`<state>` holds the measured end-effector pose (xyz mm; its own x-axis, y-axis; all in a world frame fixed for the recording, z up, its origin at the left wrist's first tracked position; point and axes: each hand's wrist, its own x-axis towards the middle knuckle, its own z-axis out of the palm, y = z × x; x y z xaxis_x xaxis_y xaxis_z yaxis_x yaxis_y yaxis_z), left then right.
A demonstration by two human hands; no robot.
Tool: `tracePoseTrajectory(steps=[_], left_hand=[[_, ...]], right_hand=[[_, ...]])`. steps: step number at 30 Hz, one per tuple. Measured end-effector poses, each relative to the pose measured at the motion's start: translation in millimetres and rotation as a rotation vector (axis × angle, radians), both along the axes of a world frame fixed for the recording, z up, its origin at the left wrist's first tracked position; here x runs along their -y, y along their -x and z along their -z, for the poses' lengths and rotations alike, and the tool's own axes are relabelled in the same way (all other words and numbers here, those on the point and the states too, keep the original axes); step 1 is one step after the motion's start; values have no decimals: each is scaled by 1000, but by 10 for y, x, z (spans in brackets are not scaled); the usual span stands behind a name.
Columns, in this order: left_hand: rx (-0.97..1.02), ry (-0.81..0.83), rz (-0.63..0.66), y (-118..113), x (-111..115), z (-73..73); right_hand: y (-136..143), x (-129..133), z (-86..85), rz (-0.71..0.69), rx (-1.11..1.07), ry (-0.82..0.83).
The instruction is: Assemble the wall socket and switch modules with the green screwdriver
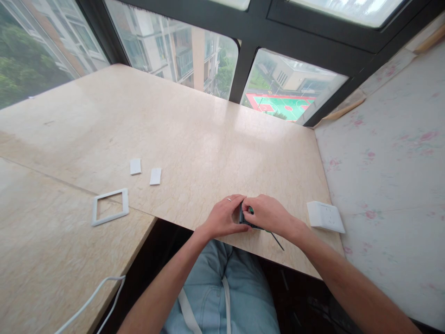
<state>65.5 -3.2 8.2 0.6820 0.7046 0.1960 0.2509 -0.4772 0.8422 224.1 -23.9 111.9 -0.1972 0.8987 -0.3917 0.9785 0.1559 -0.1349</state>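
Near the table's front edge, my left hand (224,217) is curved around a small dark, box-like piece (241,216), thumb and fingers on either side of it. My right hand (266,213) is closed with its fingertips bent down at that same piece. A bit of green (251,210) shows among the right fingers; what they pinch is mostly hidden. From under the right hand a thin dark rod (277,241) sticks out toward the lower right, and I cannot tell what it belongs to.
A white rectangular frame (125,202) and two small white plates, one nearer (155,176) and one farther (135,166), lie on the left. A white wall-socket box (325,216) sits by the papered wall at right. A white cable (93,297) hangs over the lower-left table edge.
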Motion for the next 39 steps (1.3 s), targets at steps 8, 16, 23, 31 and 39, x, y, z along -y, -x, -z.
tracePoseTrajectory(steps=[8,16,23,31,39], left_hand=[[18,-5,13,2,-3,-21],[29,-4,20,6,-12,-42],[2,-4,7,7,-7,-35],[-29,7,0,5,-3,-27],[-8,-14,3,6,-1,-21]], right_hand=[[-10,-13,-33,13,-1,15],[-13,-26,-12,-1,11,9],[9,13,-25,-80,125,11],[1,95,-35,-116,175,-5],[-67,120,-58,-72,91,-15]])
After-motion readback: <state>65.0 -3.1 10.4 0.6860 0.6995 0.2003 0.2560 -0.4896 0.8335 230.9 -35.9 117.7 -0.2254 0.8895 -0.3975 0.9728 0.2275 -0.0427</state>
